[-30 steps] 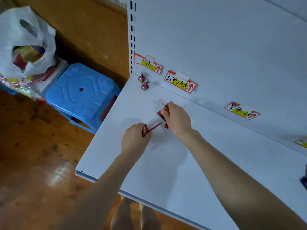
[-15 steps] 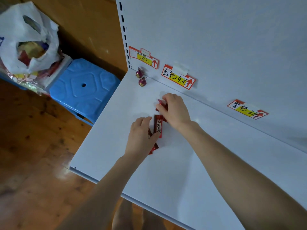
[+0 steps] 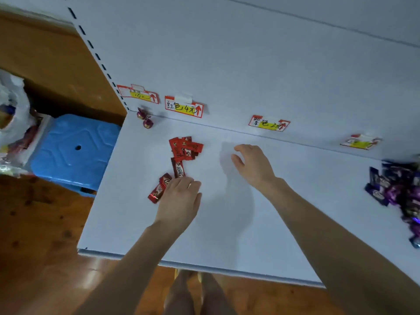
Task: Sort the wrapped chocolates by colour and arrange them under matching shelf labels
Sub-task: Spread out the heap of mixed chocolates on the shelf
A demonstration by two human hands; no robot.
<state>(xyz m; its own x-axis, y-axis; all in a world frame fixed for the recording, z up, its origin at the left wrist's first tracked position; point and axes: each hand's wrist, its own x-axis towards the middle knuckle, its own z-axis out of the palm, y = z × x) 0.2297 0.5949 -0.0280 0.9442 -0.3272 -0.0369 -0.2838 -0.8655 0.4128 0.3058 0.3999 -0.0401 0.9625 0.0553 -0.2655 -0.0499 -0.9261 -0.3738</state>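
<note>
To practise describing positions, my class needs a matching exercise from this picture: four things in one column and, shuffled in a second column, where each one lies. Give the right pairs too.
Things
1. red chocolates
2. purple chocolates
3. two round chocolates
4. blue stool

Places
A. on the floor, left of the shelf
B. right end of the shelf
C. back left corner of the shelf
D. below the second label from the left

Pairs: 1-D; 2-B; 3-C; 4-A

Single head-worn wide-angle view, close above the white shelf (image 3: 227, 235), facing forward and down.
</note>
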